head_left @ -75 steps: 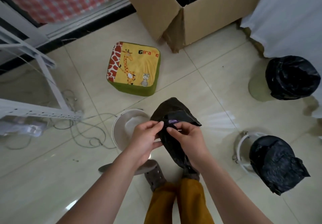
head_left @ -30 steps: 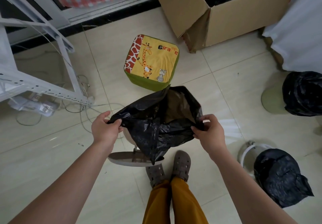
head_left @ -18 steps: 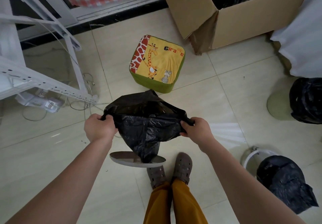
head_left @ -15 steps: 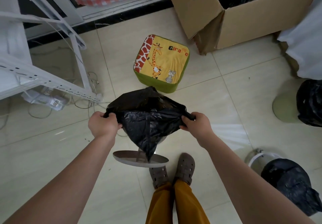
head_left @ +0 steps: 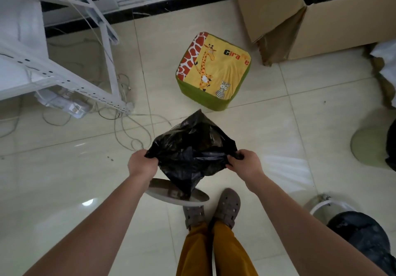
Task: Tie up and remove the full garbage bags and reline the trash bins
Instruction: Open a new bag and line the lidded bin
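An empty black garbage bag (head_left: 190, 153) hangs stretched between my hands above a small round white trash bin. The bag hides most of the bin; only its open lid (head_left: 177, 194) shows below. My left hand (head_left: 142, 164) grips the bag's left rim and my right hand (head_left: 244, 165) grips the right rim. A full black bag (head_left: 362, 235) sits on the floor at lower right beside a white bin (head_left: 330, 206). Another black bag (head_left: 391, 145) shows at the right edge by a pale green lid (head_left: 368, 145).
A giraffe-print cushion stool (head_left: 214, 72) stands on the tile just beyond the bag. A large cardboard box (head_left: 334, 18) holding black bags is at the back right. A white metal rack (head_left: 64, 76) with loose cables (head_left: 128, 130) fills the left. My feet (head_left: 214, 209) are just below the bin.
I have unfolded the bag from a small bundle and spread its mouth wide between my hands. In the last half second the bag has sagged and its mouth narrowed slightly; my view shifted left.
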